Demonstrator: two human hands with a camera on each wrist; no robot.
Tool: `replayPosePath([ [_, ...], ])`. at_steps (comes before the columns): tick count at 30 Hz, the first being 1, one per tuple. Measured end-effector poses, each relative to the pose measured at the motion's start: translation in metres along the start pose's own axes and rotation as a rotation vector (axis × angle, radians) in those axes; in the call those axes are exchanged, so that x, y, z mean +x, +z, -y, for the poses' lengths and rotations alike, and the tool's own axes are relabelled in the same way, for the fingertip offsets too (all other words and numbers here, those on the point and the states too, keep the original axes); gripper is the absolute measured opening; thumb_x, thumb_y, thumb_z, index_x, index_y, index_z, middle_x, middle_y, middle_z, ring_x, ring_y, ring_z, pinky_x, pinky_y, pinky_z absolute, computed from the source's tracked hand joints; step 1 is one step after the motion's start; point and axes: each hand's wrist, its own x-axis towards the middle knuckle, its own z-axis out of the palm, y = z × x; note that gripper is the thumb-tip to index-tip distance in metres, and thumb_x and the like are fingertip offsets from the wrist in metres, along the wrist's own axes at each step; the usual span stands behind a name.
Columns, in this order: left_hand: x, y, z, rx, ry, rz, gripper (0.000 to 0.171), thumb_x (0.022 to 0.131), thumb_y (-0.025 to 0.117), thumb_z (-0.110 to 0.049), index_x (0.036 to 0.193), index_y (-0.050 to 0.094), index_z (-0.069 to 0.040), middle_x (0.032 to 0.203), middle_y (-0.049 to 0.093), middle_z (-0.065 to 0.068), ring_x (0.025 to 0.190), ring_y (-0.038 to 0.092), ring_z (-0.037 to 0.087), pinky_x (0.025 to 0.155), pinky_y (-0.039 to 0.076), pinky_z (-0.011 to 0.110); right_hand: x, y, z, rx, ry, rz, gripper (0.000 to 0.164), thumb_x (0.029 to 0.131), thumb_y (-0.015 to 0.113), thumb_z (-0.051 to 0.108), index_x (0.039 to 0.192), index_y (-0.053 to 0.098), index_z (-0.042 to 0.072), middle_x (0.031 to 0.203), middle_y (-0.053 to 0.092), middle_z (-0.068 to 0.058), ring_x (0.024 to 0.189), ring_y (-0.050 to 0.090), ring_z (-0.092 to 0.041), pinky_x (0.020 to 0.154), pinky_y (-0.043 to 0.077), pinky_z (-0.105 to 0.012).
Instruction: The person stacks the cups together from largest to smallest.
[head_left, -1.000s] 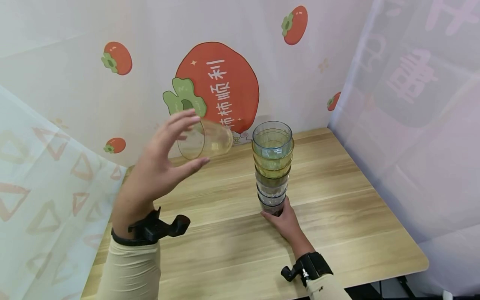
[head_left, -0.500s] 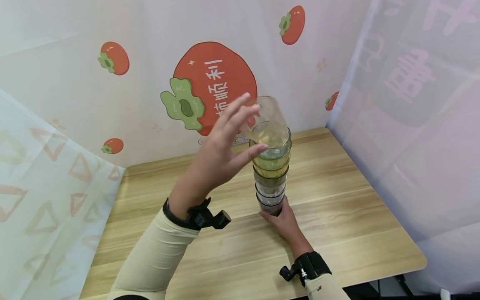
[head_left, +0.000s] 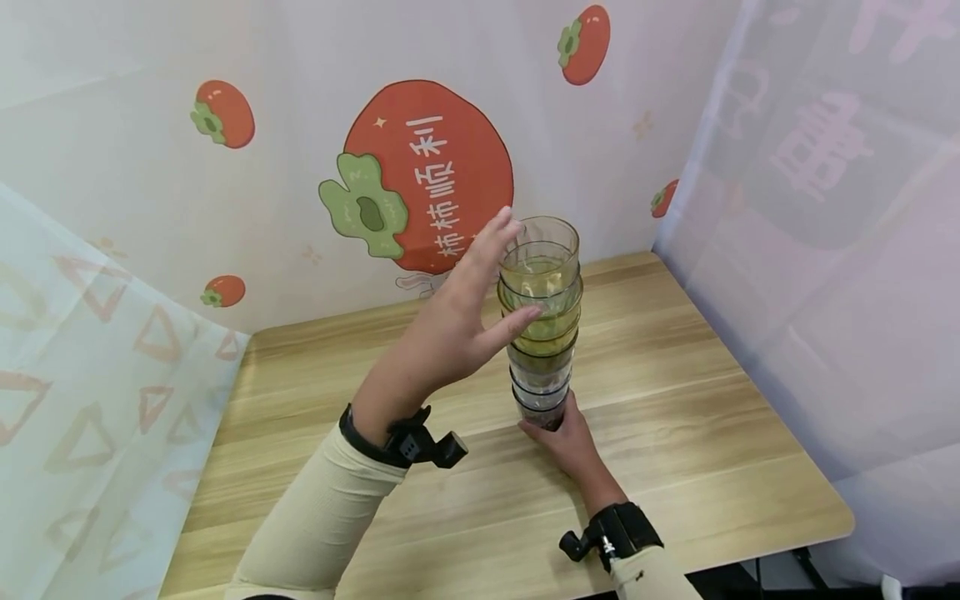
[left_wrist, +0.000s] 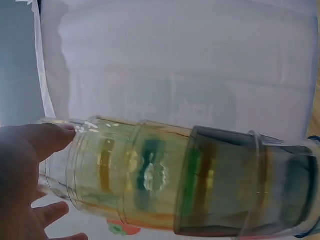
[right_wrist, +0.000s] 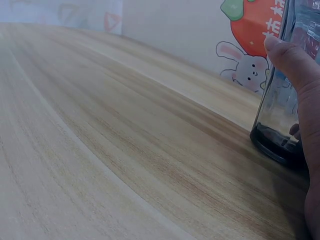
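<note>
A tall stack of nested clear and tinted cups (head_left: 543, 362) stands upright on the table. The topmost is a pale yellow cup (head_left: 551, 246), its lower part sunk inside the cup below. My left hand (head_left: 468, 308) is beside this top cup, fingers straight, thumb spread in front of it; whether skin touches the glass is hard to tell. In the left wrist view the left hand (left_wrist: 30, 165) has thumb and fingers apart about the stack's rim end. Down at the base, my right hand (head_left: 573, 437) grips the bottom cup (right_wrist: 275, 112), whose dark base rests on the wood.
The wooden table (head_left: 675, 433) has a rounded right front corner. Behind it hangs a white backdrop (head_left: 292, 192) printed with persimmons, close to the stack. Patterned sheets (head_left: 810, 250) hang on both sides.
My left hand has carried the yellow cup from the left over to the stack, turned it upright and lowered it into the top. Its fingers have straightened. The right hand has stayed at the base.
</note>
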Motion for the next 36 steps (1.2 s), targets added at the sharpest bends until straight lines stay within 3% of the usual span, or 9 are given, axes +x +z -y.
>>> replayPosePath([
  [4, -0.022, 0.002, 0.017, -0.057, -0.164, 0.023, 0.075, 0.101, 0.064, -0.029, 0.163, 0.021, -0.022, 0.166, 0.025, -0.005, 0.15, 0.029, 0.013, 0.12, 0.03, 0.044, -0.002, 0.002, -0.001, -0.024, -0.018, -0.007, 0.094, 0.078, 0.088, 0.039, 0.151, 0.032, 0.018, 0.142, 0.054, -0.012, 0.133, 0.05, -0.029, 0.112, 0.037, -0.052],
  [9, -0.078, 0.014, 0.063, -0.086, -0.363, 0.01, 0.044, 0.104, 0.058, -0.028, 0.147, 0.054, -0.016, 0.15, 0.053, 0.003, 0.132, 0.055, 0.025, 0.104, 0.049, 0.048, -0.001, 0.008, -0.001, -0.044, -0.048, -0.006, 0.097, 0.077, 0.088, 0.042, 0.152, 0.031, 0.019, 0.142, 0.055, -0.012, 0.133, 0.051, -0.029, 0.11, 0.039, -0.053],
  [12, -0.124, 0.029, 0.1, -0.11, -0.595, -0.076, 0.038, 0.105, 0.054, -0.041, 0.131, 0.067, -0.016, 0.133, 0.065, 0.005, 0.116, 0.063, 0.027, 0.094, 0.055, 0.049, 0.002, 0.009, -0.002, -0.057, -0.064, -0.008, 0.098, 0.077, 0.088, 0.043, 0.153, 0.031, 0.018, 0.142, 0.054, -0.012, 0.133, 0.051, -0.03, 0.11, 0.039, -0.053],
  [15, -0.178, 0.05, 0.133, -0.194, -0.835, -0.202, 0.047, 0.102, 0.051, -0.055, 0.116, 0.072, -0.015, 0.114, 0.07, 0.007, 0.104, 0.066, 0.028, 0.085, 0.056, 0.047, 0.003, 0.005, -0.003, -0.061, -0.068, -0.001, 0.097, 0.077, 0.088, 0.044, 0.152, 0.032, 0.017, 0.141, 0.055, -0.013, 0.132, 0.052, -0.031, 0.109, 0.04, -0.053],
  [19, -0.245, 0.078, 0.16, -0.275, -1.026, -0.308, 0.053, 0.102, 0.05, -0.055, 0.104, 0.071, -0.006, 0.098, 0.069, 0.013, 0.089, 0.066, 0.031, 0.07, 0.057, 0.04, -0.001, -0.003, -0.004, -0.054, -0.059, 0.009, 0.091, 0.078, 0.088, 0.041, 0.147, 0.036, 0.014, 0.137, 0.057, -0.015, 0.129, 0.054, -0.032, 0.107, 0.042, -0.053],
  [23, -0.288, 0.1, 0.172, -0.298, -1.123, -0.445, 0.048, 0.103, 0.054, -0.049, 0.098, 0.071, -0.005, 0.092, 0.067, 0.014, 0.076, 0.065, 0.025, 0.064, 0.057, 0.031, -0.006, -0.014, -0.005, -0.056, -0.035, -0.009, 0.088, 0.078, 0.089, 0.037, 0.144, 0.037, 0.013, 0.135, 0.058, -0.016, 0.126, 0.054, -0.032, 0.105, 0.042, -0.052],
  [27, -0.293, 0.113, 0.175, -0.354, -1.092, -0.547, 0.046, 0.102, 0.057, -0.046, 0.098, 0.07, -0.003, 0.094, 0.067, 0.016, 0.073, 0.065, 0.022, 0.065, 0.058, 0.03, -0.013, -0.03, -0.005, -0.064, -0.015, -0.038, 0.089, 0.079, 0.088, 0.036, 0.146, 0.035, 0.013, 0.138, 0.056, -0.016, 0.128, 0.052, -0.03, 0.107, 0.041, -0.051],
  [32, -0.282, 0.124, 0.167, -0.361, -1.053, -0.506, 0.045, 0.102, 0.056, -0.046, 0.096, 0.07, -0.004, 0.09, 0.067, 0.014, 0.072, 0.065, 0.02, 0.065, 0.058, 0.03, -0.021, -0.046, -0.005, -0.066, -0.016, -0.074, 0.089, 0.079, 0.089, 0.029, 0.147, 0.035, 0.013, 0.139, 0.054, -0.015, 0.129, 0.051, -0.029, 0.107, 0.04, -0.048],
  [36, -0.275, 0.131, 0.161, -0.355, -1.041, -0.524, 0.044, 0.103, 0.056, -0.046, 0.093, 0.07, -0.005, 0.087, 0.067, 0.013, 0.07, 0.064, 0.02, 0.063, 0.058, 0.029, -0.025, -0.056, -0.005, -0.07, -0.017, -0.085, 0.089, 0.079, 0.089, 0.028, 0.147, 0.034, 0.013, 0.139, 0.055, -0.014, 0.128, 0.051, -0.026, 0.105, 0.04, -0.043],
])
